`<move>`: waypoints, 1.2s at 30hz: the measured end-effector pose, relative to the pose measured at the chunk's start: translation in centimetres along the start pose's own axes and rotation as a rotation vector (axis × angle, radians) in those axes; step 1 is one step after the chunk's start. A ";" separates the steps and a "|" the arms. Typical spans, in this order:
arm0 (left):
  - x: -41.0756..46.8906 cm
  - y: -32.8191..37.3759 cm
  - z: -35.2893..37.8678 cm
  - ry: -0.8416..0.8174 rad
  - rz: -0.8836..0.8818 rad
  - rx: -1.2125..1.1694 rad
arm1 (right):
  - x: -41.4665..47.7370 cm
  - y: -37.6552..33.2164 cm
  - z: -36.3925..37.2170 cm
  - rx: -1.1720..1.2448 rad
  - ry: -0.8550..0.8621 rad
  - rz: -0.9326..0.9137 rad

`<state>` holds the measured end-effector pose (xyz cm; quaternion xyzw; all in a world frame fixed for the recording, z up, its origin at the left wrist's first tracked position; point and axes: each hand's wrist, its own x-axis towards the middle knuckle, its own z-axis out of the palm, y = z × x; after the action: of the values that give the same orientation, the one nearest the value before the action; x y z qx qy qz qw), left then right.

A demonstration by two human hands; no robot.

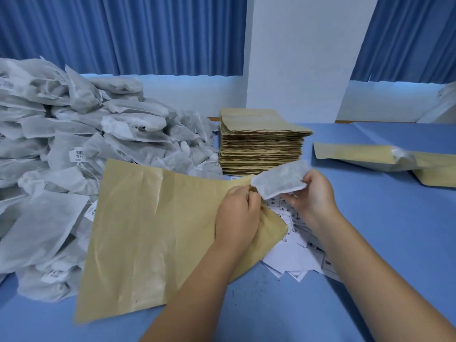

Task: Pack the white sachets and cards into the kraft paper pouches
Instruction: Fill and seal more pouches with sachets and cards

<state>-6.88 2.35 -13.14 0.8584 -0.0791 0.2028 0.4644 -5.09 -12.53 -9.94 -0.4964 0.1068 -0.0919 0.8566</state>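
- Centre of the frame: the left hand pinches the right-hand edge of a big kraft pouch, fingers curled on the paper at what looks like its mouth.
- Just to its right, the right hand grips one white sachet by its right end, with the sachet's left tip touching that pinched edge.
- I'd call this the moment of entry: the sachet is lined up at the opening, but nearly all of it is outside the pouch.
- The pouch lies flat across the blue table, lower left to centre; whether anything is already inside, I cannot tell.
- Cards are strewn under and below the right wrist, partly tucked beneath the pouch corner; neither hand holds one.
- Done so far, by the look of it: very little. At the right edge lie filled pouches, one or two of them, with a bit of white poking out.
- Left to do: plenty. A huge heap of sachets fills the left side of the frame.
- And a thick stack of empty pouches sits just above the hands, at the frame's middle.
- My read: early days, with most of the packing ahead.
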 end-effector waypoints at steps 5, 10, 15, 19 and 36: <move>-0.3 0.4 -0.5 0.106 -0.002 -0.024 | -0.1 0.3 -0.1 -0.102 0.051 0.022; -0.2 0.2 -0.9 0.096 -0.009 0.030 | -0.5 0.2 0.0 -0.121 -0.078 0.079; -0.6 0.7 -0.4 0.038 0.108 0.080 | -1.3 1.2 0.7 -0.469 -0.284 0.057; -0.5 1.2 -1.0 0.082 0.105 0.076 | -1.2 1.3 0.2 -0.736 -0.339 -0.124; -0.8 2.7 -1.5 0.088 0.072 0.148 | -2.4 1.6 2.8 -1.059 -0.550 -0.106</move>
<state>-8.85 2.02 -10.66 0.8774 -0.0741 0.2620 0.3950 -6.55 -8.78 -9.75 -0.8660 -0.1123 0.0631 0.4831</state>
